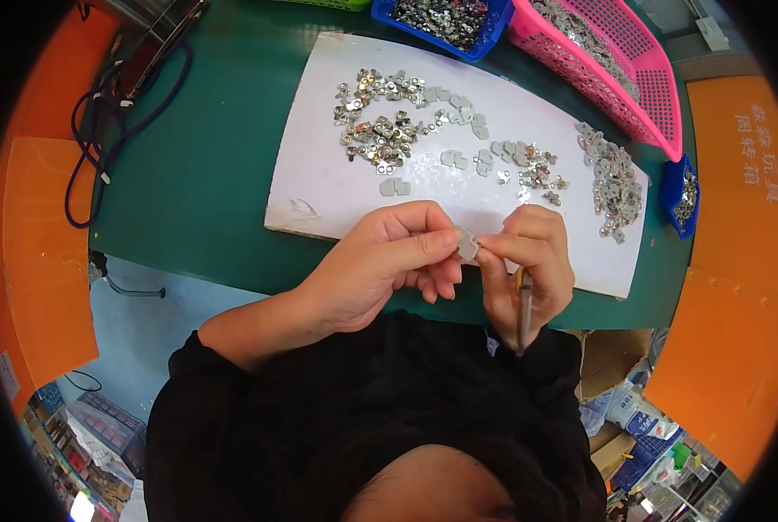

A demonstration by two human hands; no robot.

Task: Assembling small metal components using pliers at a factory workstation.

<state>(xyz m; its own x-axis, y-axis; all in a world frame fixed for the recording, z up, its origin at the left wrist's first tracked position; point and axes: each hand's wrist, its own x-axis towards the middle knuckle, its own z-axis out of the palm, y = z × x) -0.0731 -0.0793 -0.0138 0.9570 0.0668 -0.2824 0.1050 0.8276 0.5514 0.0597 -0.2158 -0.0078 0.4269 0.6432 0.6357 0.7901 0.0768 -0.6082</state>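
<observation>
My left hand (380, 257) is closed in a pinch on a small, flat, light-grey plastic piece (467, 244) above the near edge of the white board. From the other side, the thumb and forefinger of my right hand (532, 265) meet at the piece's right edge; anything tiny between them is too small to make out. Tucked in the right palm is a slim grey tool (524, 313) with a yellowish part, pointing down toward me. Just beyond the hands, grey plastic pieces (395, 187) and small shiny metal parts (380, 141) lie in loose groups.
The white board (319, 187) rests on a green table (206, 174). Grey pieces with metal parts (613, 187) are heaped at its right. Behind stand a blue bin (471, 50) and a pink basket (571, 65); a small blue tray (670, 196) sits right. Dark cables (128, 130) lie left.
</observation>
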